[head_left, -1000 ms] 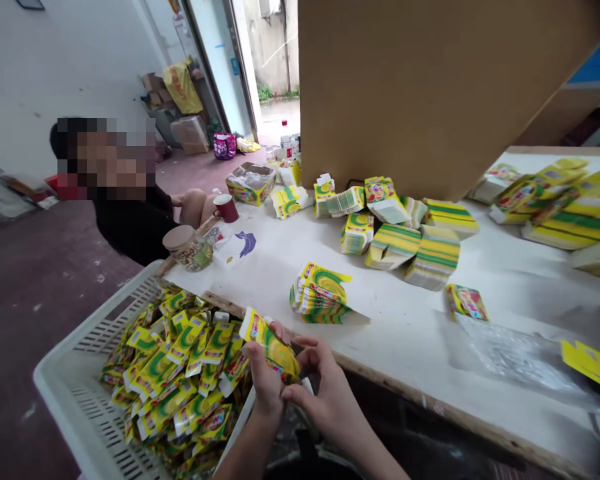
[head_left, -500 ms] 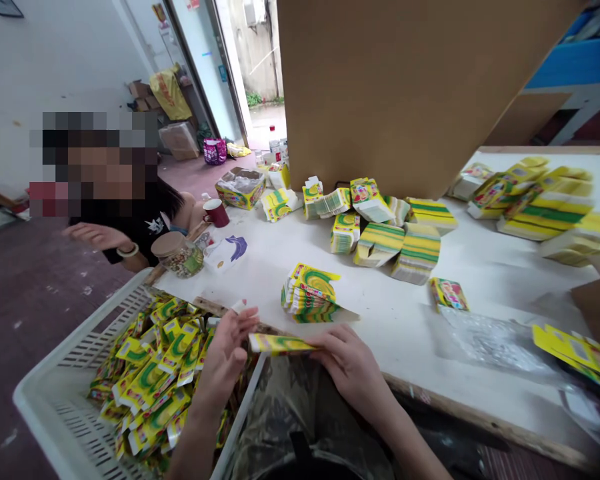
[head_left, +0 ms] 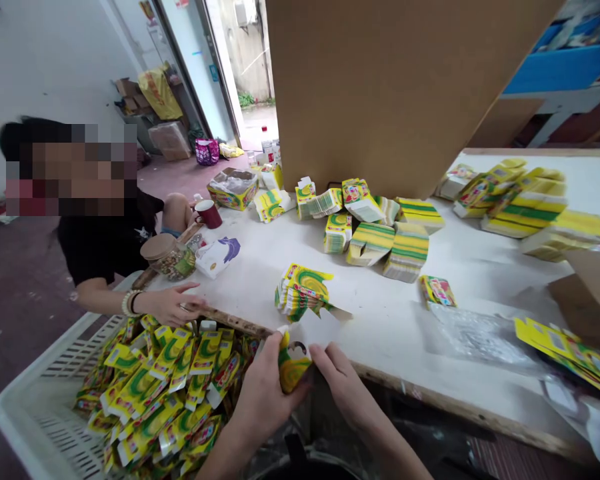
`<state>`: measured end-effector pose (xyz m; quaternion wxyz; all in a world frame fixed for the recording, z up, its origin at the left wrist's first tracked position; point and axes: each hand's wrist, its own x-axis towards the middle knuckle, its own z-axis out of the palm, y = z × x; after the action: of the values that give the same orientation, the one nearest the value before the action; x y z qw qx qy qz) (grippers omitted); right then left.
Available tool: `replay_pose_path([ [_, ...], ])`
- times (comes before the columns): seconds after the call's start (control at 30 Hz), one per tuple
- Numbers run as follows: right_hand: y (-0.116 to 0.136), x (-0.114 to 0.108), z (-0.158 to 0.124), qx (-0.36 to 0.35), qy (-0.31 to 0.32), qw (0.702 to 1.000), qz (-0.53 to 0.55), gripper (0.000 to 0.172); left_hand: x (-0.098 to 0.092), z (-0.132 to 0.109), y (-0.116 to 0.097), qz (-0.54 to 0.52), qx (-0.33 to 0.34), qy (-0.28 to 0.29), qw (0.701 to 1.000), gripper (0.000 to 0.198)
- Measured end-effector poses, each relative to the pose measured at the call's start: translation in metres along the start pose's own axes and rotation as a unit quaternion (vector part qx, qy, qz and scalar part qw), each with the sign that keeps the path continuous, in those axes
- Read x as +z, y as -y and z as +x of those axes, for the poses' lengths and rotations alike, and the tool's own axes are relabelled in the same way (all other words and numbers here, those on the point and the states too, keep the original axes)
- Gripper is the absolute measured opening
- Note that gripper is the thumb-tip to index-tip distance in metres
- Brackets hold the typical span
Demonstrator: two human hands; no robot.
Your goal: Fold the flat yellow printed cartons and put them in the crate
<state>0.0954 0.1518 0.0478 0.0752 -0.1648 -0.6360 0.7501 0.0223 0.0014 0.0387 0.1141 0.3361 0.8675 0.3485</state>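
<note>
Hands [head_left: 300,393] pinching yellow-green carton [head_left: 293,367]

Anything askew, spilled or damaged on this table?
Nothing looks damaged. The flat-carton stack nearest the hands has slumped and fanned out, with one flap poking right. The stacks by the brown board lean unevenly. Both hands, left and right, grip one small carton.

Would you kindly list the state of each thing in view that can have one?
Yellow-green carton: held between both hands, partly folded.
Left hand: grip shut on the carton.
Right hand: fingers on the carton's edge.
White crate: piled with folded cartons.
Flat carton stack: fanned on the table.
Red mug: upright.
Jar: lidded.
</note>
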Motion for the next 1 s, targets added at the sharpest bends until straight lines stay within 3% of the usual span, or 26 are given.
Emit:
replay_pose_path([
  [0.1,0.000,0.007,0.003,0.093,0.024,0.991,0.097,0.046,0.004,-0.001,-0.002,-0.004,0.036,0.017,0.999,0.073],
  [0.2,0.001,0.005,0.008,0.081,0.031,0.994,0.067,0.051,0.004,0.000,-0.006,-0.028,0.062,0.045,0.997,0.071],
  [0.3,-0.005,0.001,0.010,0.027,0.044,0.999,0.007,0.053,0.001,0.004,-0.006,-0.057,0.048,0.063,0.995,0.065],
  [0.4,-0.018,-0.001,0.007,-0.082,0.038,0.991,-0.102,0.056,0.003,0.008,-0.003,-0.082,-0.008,0.095,0.992,0.066],
  [0.5,-0.028,-0.003,0.007,-0.196,0.068,0.947,-0.247,0.050,0.010,0.010,0.004,-0.104,0.007,0.090,0.990,0.072],
  [0.6,-0.032,-0.008,0.012,-0.263,0.081,0.908,-0.316,0.049,0.015,0.009,0.012,-0.144,0.014,0.034,0.989,0.076],
  [0.7,-0.027,-0.012,0.018,-0.284,0.128,0.894,-0.322,0.045,0.008,0.007,0.012,-0.156,-0.027,0.020,0.987,0.080],
  [0.87,-0.002,-0.016,0.018,-0.289,0.176,0.885,-0.320,0.026,-0.011,0.010,0.004,-0.148,-0.039,0.064,0.986,0.074],
  [1.0,0.013,-0.024,0.017,-0.278,0.204,0.891,-0.296,0.023,-0.015,0.013,0.000,-0.146,-0.043,0.088,0.984,0.074],
])
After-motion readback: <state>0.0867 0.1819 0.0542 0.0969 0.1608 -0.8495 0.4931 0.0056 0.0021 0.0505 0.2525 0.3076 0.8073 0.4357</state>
